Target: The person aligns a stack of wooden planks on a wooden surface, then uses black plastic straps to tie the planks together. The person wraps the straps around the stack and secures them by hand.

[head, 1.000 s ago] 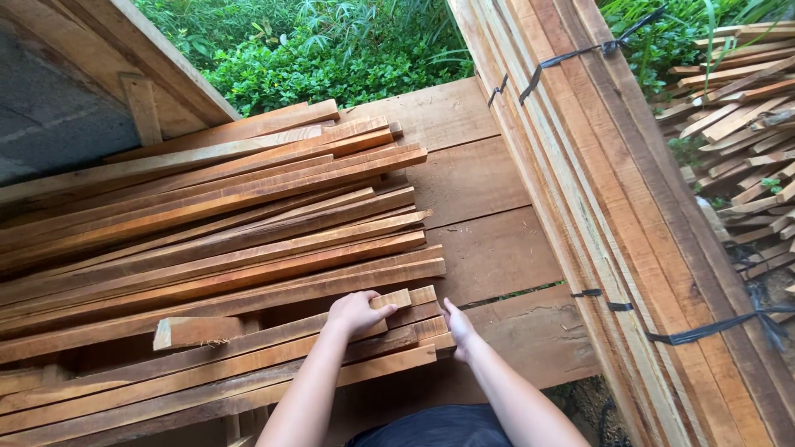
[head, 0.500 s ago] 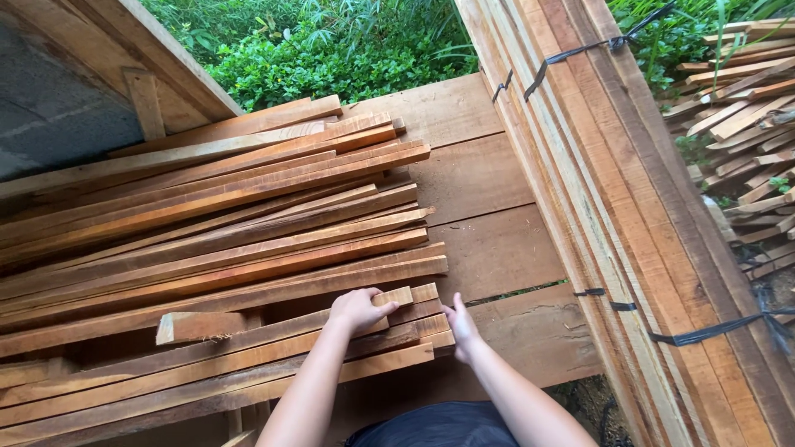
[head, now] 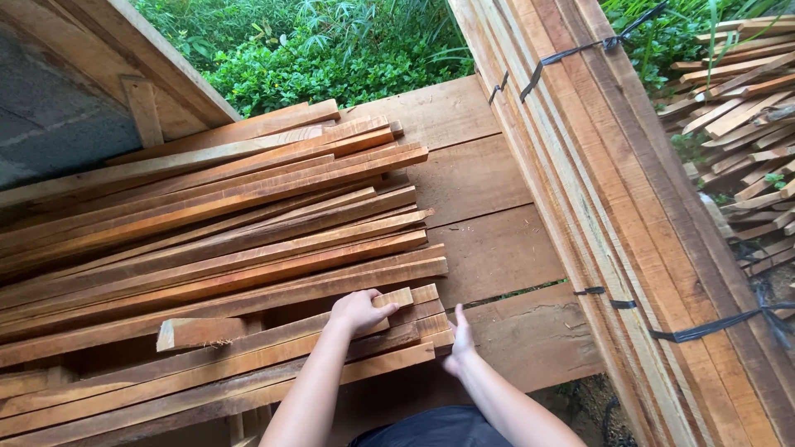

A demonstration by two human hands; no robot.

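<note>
- Left hand (head: 358,310) fingers grip a near slat (head: 273,338).
- Right hand (head: 460,339), fingers flat, presses the slat ends (head: 437,331).
- Loose slats could slide and pinch fingers.

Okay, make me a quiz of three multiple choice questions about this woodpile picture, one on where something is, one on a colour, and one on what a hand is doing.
1. Where do the strapped planks lie relative to the loose slat pile?
A. To its right
B. Under it
C. To its left

2. What colour are the straps round that bundle?
A. White
B. Black
C. Yellow

3. What is the left hand doing?
A. Hanging free in the air
B. Gripping a strap
C. Resting on top of a slat near its end

Answers: 1 A, the bundle runs along the right side of the view. 2 B, the bands are dark black. 3 C, its fingers lie over the slat, while the right hand meets the slat ends.
</note>
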